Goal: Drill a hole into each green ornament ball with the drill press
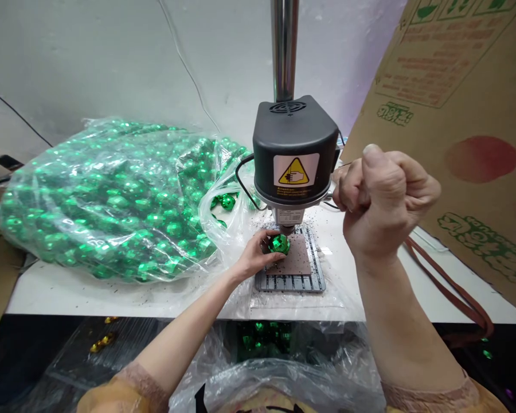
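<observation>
My left hand holds a shiny green faceted ball between thumb and fingers. The ball is on the brown pad of the machine's slotted metal base, just under the chuck. Above it is a small bench drill press with a black housing and a yellow warning label. At the right of the housing, my right hand is closed in a fist around the press's lever, mostly hidden by the fingers. Whether the bit touches the ball cannot be made out.
A large clear plastic bag of green balls fills the left of the white table, its mouth near the press. A cardboard box stands at the right, by a brown strap. Dark shavings surround the base. More green balls lie below the table edge.
</observation>
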Tool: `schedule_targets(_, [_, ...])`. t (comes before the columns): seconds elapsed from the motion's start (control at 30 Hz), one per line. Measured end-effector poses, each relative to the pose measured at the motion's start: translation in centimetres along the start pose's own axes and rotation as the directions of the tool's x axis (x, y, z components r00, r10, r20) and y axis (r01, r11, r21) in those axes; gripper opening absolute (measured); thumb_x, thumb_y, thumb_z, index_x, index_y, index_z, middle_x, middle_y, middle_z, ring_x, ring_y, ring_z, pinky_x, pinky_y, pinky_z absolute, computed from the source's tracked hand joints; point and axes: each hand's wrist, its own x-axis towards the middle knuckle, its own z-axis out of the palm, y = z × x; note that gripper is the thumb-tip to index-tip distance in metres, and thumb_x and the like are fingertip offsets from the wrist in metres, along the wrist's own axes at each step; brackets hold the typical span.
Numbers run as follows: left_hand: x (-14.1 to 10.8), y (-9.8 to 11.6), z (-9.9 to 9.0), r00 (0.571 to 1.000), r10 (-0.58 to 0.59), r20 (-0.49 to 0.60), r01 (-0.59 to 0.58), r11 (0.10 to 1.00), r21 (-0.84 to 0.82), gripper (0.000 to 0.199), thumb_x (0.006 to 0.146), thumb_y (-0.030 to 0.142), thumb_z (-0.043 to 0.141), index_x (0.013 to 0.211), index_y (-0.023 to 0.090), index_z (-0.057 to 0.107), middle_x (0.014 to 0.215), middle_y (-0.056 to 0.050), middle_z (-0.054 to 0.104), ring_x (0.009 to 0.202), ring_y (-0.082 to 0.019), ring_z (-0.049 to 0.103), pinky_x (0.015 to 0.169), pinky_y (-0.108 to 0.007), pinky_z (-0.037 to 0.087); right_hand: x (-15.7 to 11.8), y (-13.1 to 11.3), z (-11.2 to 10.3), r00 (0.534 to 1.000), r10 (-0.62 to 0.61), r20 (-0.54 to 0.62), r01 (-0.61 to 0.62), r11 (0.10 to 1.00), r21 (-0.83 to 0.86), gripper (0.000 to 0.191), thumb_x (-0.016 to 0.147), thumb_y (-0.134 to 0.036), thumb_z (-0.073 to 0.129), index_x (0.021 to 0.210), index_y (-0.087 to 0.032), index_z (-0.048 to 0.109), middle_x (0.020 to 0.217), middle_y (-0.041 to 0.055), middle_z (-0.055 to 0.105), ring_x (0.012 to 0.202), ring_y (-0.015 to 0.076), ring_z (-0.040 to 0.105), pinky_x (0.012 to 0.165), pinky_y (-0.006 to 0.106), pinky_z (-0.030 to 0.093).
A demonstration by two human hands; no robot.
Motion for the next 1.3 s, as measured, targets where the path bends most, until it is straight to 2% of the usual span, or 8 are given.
schedule_targets(0.1, [0.1,-0.1,0.2,0.999,0.033,-0.012,-0.032,0.999,0.039,0.059,0.073,0.040,0.092,0.123,0.021,0.069,0.117,-0.008,0.072,0.108,-0.025,0.066,0.094,-0.037,0.053,0.0,0.0,0.0,1.000,0.011,-0.008,-0.011,1.000,0.000,0.054,0.096,-0.036,0.067,0.055,-0.021,0.035,0.045,-0.0065,0.032,0.041,0.0070,0.034,0.047,0.031,0.028])
schedule_targets(0.2, [-0.1,-0.2,0.7,0.999,0.020,-0.041,-0.021,1.000,-0.015,0.062,0.072,0.038,0.093,0.125,0.020,0.065,0.122,-0.009,0.071,0.118,-0.028,0.066,0.103,-0.040,0.053,-0.1,-0.1,0.0,0.999,0.028,-0.019,-0.028,1.000,-0.008,0.054,0.095,-0.037,0.068,0.054,-0.022,0.035,0.045,-0.0065,0.032,0.041,0.0069,0.034,0.047,0.031,0.028])
schedule_targets(0.47, [-0.6,-0.9,2.0,0.999,-0.002,-0.039,-0.003,0.990,-0.141,0.064,0.073,0.045,0.093,0.125,0.020,0.066,0.126,-0.011,0.072,0.120,-0.030,0.067,0.109,-0.044,0.052,0.0,-0.2,0.1,1.000,0.013,-0.016,-0.013,0.999,0.036,0.050,0.095,-0.027,0.066,0.053,-0.021,0.038,0.044,-0.0073,0.034,0.040,0.0065,0.033,0.048,0.031,0.031])
schedule_targets(0.67, [-0.9,-1.5,2.4,0.998,0.003,-0.059,-0.010,0.991,-0.135,0.065,0.079,0.054,0.088,0.130,0.021,0.066,0.133,-0.012,0.070,0.129,-0.031,0.064,0.116,-0.045,0.048,0.0,-0.3,0.1,1.000,0.021,-0.009,-0.021,0.999,0.034,0.050,0.095,-0.028,0.066,0.054,-0.022,0.038,0.044,-0.0076,0.033,0.040,0.0073,0.033,0.047,0.031,0.031])
schedule_targets(0.87, [-1.2,-1.5,3.0,0.995,-0.016,-0.095,0.003,0.990,-0.141,0.065,0.075,0.047,0.092,0.128,0.021,0.064,0.128,-0.010,0.070,0.120,-0.029,0.066,0.108,-0.043,0.051,0.0,-0.6,0.1,0.999,0.046,-0.018,-0.046,0.999,-0.027,0.053,0.095,-0.031,0.067,0.052,-0.021,0.037,0.045,-0.0066,0.032,0.042,0.0059,0.031,0.048,0.031,0.030])
schedule_targets(1.07, [-1.4,-1.5,3.2,0.999,0.026,-0.037,-0.030,0.991,-0.127,0.060,0.078,0.042,0.091,0.128,0.023,0.063,0.129,-0.010,0.067,0.125,-0.029,0.062,0.114,-0.045,0.047,0.0,-0.7,0.2,0.999,0.036,-0.026,-0.037,0.999,-0.024,0.052,0.094,-0.025,0.066,0.052,-0.021,0.036,0.044,-0.0063,0.033,0.041,0.0069,0.030,0.048,0.032,0.027])
schedule_targets(1.3, [-1.5,-1.5,3.2,0.998,0.043,-0.039,-0.048,0.992,-0.115,0.060,0.080,0.045,0.089,0.129,0.023,0.062,0.131,-0.011,0.067,0.125,-0.029,0.062,0.113,-0.045,0.047,-0.1,-0.5,-0.1,0.999,0.038,-0.011,-0.038,0.999,-0.028,0.053,0.094,-0.028,0.065,0.050,-0.019,0.037,0.044,-0.0063,0.032,0.041,0.0051,0.032,0.046,0.030,0.029])
